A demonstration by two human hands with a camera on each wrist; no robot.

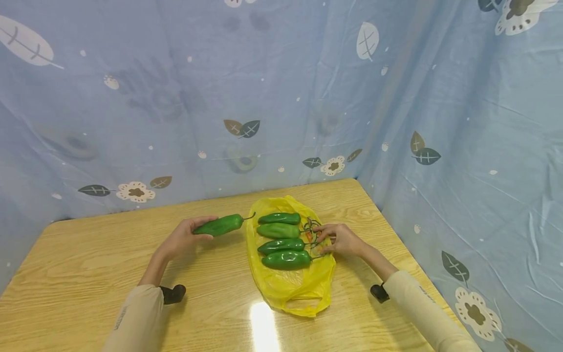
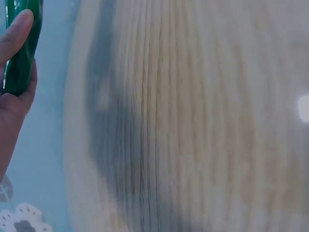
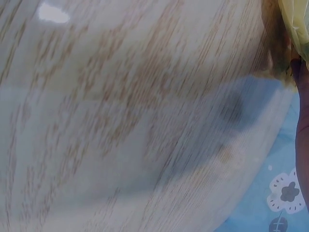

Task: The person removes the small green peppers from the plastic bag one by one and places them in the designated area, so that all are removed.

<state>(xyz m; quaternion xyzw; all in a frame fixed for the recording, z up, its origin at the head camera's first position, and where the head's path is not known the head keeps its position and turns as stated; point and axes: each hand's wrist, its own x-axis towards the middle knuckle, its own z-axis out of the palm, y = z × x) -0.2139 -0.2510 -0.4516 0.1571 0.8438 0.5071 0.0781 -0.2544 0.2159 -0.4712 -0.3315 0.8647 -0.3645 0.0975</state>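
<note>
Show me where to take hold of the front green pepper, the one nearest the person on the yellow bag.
Probably its stemless left end, coming from the left. The front green pepper lies on its side, its thin stem pointing right, toward the right hand; the neighbouring pepper crowds its far side.

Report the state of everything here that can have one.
Held green pepper: gripped by the left hand, stem attached.
Yellow bag: spread out, crumpled.
Four other green peppers: lying side by side on the bag.
Right hand: at the bag's right edge, grip unclear.
Tabletop: shiny.
Curtain: hanging, creased.
</note>
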